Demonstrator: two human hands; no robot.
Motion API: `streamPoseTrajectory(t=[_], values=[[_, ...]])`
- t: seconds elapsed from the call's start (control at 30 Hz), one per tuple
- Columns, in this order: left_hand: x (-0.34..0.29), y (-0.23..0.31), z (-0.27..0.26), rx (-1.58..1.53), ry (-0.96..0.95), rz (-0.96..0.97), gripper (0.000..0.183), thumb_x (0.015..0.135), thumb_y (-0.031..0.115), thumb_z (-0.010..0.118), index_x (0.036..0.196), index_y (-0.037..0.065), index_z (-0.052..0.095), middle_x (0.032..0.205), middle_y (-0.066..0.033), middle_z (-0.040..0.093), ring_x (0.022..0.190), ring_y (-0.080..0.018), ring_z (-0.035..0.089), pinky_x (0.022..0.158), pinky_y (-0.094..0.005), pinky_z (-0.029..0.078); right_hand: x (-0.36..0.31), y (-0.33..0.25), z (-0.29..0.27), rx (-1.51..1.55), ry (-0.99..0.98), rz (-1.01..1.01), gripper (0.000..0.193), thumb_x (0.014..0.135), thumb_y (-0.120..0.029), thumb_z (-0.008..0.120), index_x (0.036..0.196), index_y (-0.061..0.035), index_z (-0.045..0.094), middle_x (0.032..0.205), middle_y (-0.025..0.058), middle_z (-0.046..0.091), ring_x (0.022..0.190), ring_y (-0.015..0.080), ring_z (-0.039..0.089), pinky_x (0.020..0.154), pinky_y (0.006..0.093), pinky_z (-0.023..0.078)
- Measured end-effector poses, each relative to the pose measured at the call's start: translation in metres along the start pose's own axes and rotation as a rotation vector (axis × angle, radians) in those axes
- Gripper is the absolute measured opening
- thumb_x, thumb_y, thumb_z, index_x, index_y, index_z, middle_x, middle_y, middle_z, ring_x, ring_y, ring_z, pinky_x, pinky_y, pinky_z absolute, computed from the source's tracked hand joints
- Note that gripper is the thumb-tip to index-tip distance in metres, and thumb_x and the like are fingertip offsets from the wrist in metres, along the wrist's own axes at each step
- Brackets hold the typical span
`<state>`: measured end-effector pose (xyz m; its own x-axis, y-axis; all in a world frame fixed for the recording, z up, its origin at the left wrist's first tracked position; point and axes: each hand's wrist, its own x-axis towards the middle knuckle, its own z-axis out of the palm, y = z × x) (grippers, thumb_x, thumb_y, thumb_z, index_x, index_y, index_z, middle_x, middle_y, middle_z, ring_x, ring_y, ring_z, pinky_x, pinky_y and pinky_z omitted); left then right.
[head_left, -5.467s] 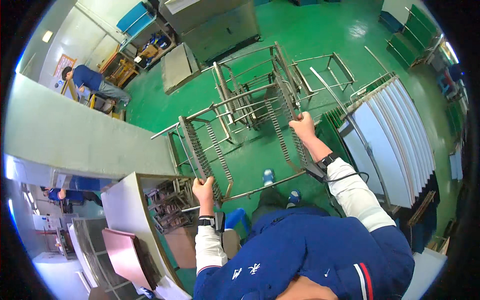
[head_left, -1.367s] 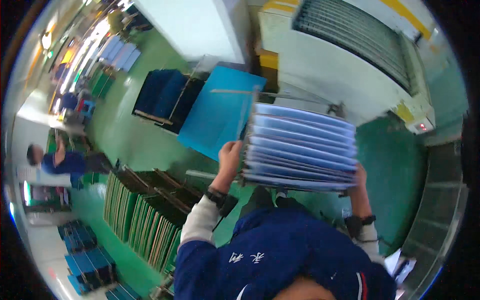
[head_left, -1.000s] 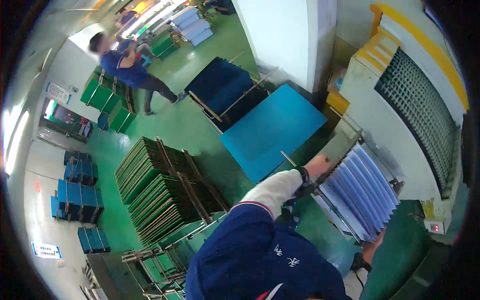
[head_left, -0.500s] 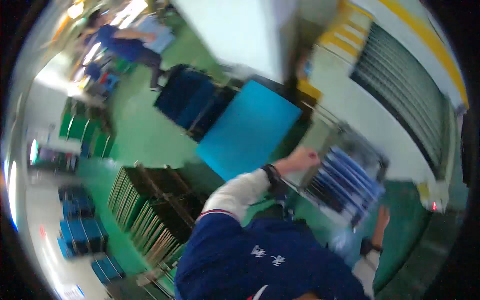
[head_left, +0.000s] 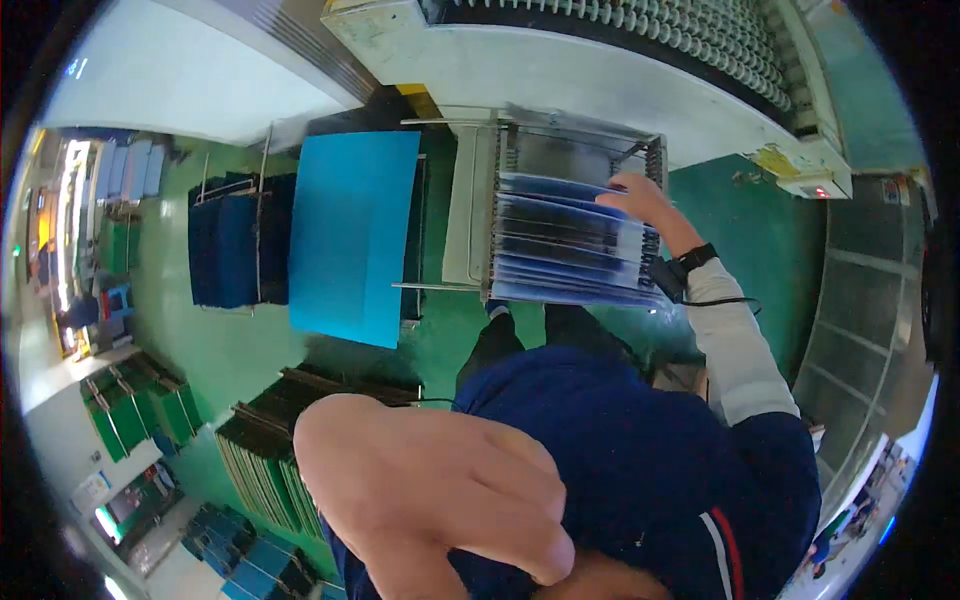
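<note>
A metal rack (head_left: 655,160) holds several thin blue panels (head_left: 560,240) standing on edge in a row, in front of my body. My right hand (head_left: 640,200) reaches in at the rack's right side, its fingers closed at the edge of the farthest panel (head_left: 550,186). Large and close at the bottom of the picture is my left hand (head_left: 430,480), back of the hand showing and fingers curled in. Whatever may lie inside those fingers is hidden. A dark band with a small black box (head_left: 675,275) and a cable sits on my right wrist.
Left of the rack, a flat bright blue sheet (head_left: 355,235) tops a stand beside dark panels (head_left: 235,245). Stacked green-edged boards (head_left: 265,470) stand at lower left. A pale machine with rows of rollers (head_left: 640,30) spans the far side; a grey metal frame (head_left: 865,300) is at right.
The view has turned, bringing the rack squarely ahead. My left hand has gone from beside the rack to close under the camera. My right hand has come up onto the panels.
</note>
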<state>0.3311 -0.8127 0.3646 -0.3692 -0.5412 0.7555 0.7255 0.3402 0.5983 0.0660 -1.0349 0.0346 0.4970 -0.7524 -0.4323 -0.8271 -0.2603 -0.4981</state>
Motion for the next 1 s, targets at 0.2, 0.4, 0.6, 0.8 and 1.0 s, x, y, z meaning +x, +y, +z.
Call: streamPoseTrajectory(t=[0.2, 0.4, 0.6, 0.8, 1.0], values=[[0.033, -0.024, 0.003, 0.012, -0.027, -0.087, 0.013, 0.088, 0.017, 0.050, 0.089, 0.011, 0.039, 0.089, -0.0238, 0.050, 0.066, -0.0322, 0.051, 0.055, -0.0400, 0.042, 0.016, 0.002, -0.011, 0.093, -0.060, -0.156, 0.040, 0.075, -0.040, 0.063, 0.092, -0.0036, 0.065, 0.087, 0.0172, 0.064, 0.082, 0.0314, 0.061, 0.071, 0.0393, 0.046], [0.080, -0.066, 0.037, 0.263, 0.275, 0.092, 0.011, 0.082, 0.019, 0.062, 0.090, 0.013, 0.058, 0.071, -0.0114, 0.052, 0.052, -0.0182, 0.048, 0.044, -0.0265, 0.035, 0.028, 0.015, -0.002, -0.274, 0.117, -0.436, 0.025, 0.082, -0.026, 0.053, 0.073, -0.0033, 0.057, 0.074, 0.0156, 0.059, 0.074, 0.0379, 0.055, 0.063, 0.0469, 0.042], [0.071, -0.066, 0.005, 0.218, 0.055, -0.251, 0.031, 0.081, 0.024, 0.063, 0.102, 0.003, 0.054, 0.088, -0.0176, 0.057, 0.071, -0.0284, 0.057, 0.060, -0.0370, 0.045, 0.003, -0.016, -0.053, -0.251, 0.224, -0.653, 0.019, 0.081, -0.024, 0.053, 0.073, -0.0070, 0.057, 0.072, 0.0115, 0.059, 0.071, 0.0337, 0.058, 0.062, 0.0445, 0.046], [-0.024, -0.125, -0.065, 0.478, 1.017, -0.966, 0.050, 0.079, 0.036, 0.066, 0.110, -0.001, 0.052, 0.092, -0.0068, 0.059, 0.085, -0.0144, 0.056, 0.076, -0.0293, 0.044, -0.036, -0.048, -0.211, -0.037, 0.374, -0.442, 0.016, 0.081, -0.018, 0.057, 0.074, -0.0035, 0.057, 0.063, 0.0069, 0.054, 0.057, 0.0245, 0.052, 0.056, 0.0336, 0.043], [-0.068, -0.200, -0.137, 0.450, 1.126, -0.947, 0.047, 0.081, 0.031, 0.066, 0.108, -0.005, 0.054, 0.093, -0.0073, 0.060, 0.086, -0.0106, 0.054, 0.076, -0.0258, 0.044, -0.023, -0.019, -0.273, 1.220, 0.528, -0.172, 0.014, 0.082, -0.016, 0.063, 0.087, -0.0027, 0.063, 0.072, -0.0021, 0.059, 0.063, 0.0069, 0.053, 0.056, 0.0231, 0.042]])
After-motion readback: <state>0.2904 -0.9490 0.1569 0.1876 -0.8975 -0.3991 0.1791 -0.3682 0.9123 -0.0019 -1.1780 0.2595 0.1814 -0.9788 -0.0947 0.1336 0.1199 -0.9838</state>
